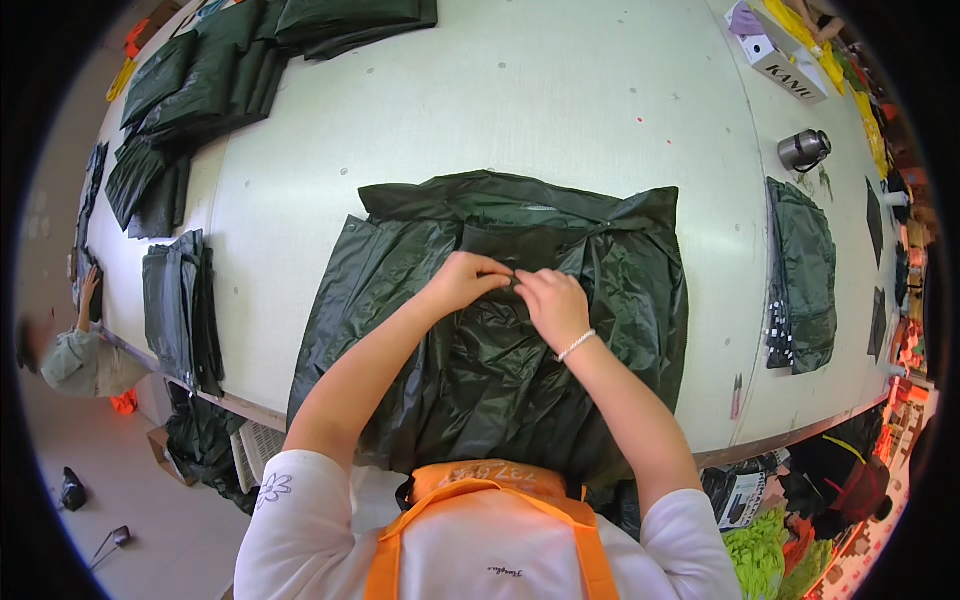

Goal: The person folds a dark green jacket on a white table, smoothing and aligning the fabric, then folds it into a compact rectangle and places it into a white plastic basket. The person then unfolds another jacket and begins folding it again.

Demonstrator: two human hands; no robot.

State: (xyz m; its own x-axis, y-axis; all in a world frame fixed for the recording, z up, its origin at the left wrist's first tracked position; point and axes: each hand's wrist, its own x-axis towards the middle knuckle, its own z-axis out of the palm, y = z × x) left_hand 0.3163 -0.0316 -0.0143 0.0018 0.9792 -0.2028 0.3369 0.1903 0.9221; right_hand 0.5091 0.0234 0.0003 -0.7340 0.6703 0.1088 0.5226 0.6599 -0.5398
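Observation:
A shiny dark green rain jacket [630, 300] lies spread in front of me, its collar at the far side and its lower part reaching the table's near edge. My left hand [466, 283] and my right hand [552, 303], which has a beaded bracelet at its wrist, meet at the middle of the jacket's front, just below the collar. The fingers of both are pinched together on the fabric there. Whatever small part of the jacket sits between the fingertips is hidden.
Folded dark green garments are piled on the pale table [520, 110] at far left, with a folded stack [180, 310] at left and another [803, 275] at right. A steel flask [804, 150] and a white box [775, 55] stand at far right. Another person's sleeve [75, 360] shows at the left edge.

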